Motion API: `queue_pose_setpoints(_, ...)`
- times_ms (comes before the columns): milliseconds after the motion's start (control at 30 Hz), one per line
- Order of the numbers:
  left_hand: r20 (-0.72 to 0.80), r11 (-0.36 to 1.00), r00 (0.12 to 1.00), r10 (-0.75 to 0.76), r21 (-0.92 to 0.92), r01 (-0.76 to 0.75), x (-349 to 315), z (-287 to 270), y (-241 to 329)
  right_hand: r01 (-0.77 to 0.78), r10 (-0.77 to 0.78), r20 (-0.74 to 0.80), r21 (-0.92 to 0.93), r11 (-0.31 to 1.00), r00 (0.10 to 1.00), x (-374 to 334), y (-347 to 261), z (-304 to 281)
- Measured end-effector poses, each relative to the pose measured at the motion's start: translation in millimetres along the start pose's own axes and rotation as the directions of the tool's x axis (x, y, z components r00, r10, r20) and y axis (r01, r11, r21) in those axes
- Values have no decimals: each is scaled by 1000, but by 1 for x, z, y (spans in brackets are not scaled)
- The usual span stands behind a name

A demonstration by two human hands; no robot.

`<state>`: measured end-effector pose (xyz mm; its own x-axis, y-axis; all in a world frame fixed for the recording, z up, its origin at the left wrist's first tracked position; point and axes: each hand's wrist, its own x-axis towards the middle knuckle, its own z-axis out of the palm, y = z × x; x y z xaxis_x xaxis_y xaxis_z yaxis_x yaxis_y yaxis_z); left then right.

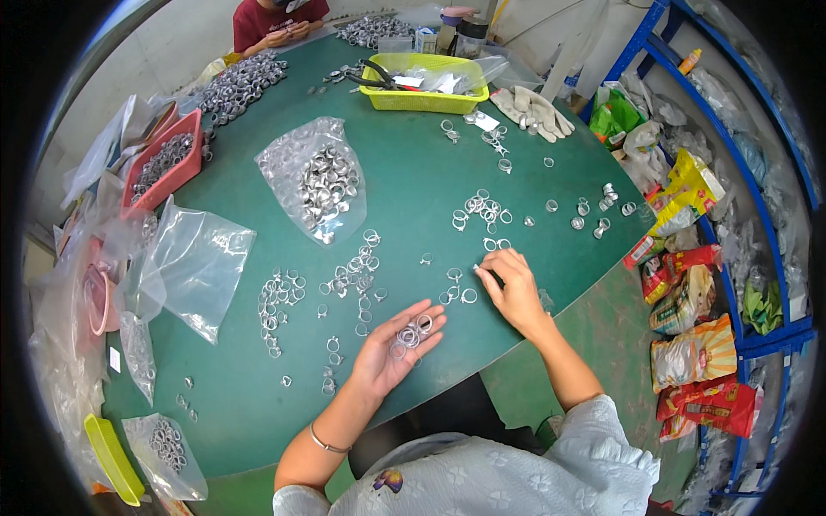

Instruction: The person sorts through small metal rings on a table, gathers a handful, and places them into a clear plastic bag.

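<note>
Several silver rings lie in the cupped palm of my left hand, which is turned up over the near edge of the green table. To its right, my right hand is closed in a pinch, with a small silvery bit of what looks like a ring at the fingertips. Just left of that hand, a few loose rings rest on the tabletop. More rings are spread in groups, one cluster left of centre and another beyond my right hand.
A clear bag of rings lies mid-table. Farther back are a yellow-green basket, work gloves and a ring heap near another person. A pink basket stands left; blue shelving with packages is right.
</note>
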<state>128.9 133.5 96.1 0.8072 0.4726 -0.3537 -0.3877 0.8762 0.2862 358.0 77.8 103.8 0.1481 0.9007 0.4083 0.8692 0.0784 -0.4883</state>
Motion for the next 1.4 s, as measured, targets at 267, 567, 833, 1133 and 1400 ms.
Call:
queue_pose_setpoints(267,18,998,999,-35,50,34,4,-30,-4,7,-18,90,117,993,996,-2,-31,-11)
queue_pose_setpoints(567,48,998,998,-47,52,44,3,-4,-4,-308,211,236,525,794,948,-14,-42,4)
queue_pose_setpoints(833,67,995,995,-69,81,63,2,-18,-2,-241,199,-158,-323,915,967,17,24,-2)
queue_pose_setpoints(1133,-28,993,999,-46,107,48,-2,-5,0,-478,505,4,330,814,863,29,27,3)
queue_pose_setpoints(1400,-20,990,1000,-24,142,27,-3,-5,-1,-294,294,-6,50,955,956,28,21,2)
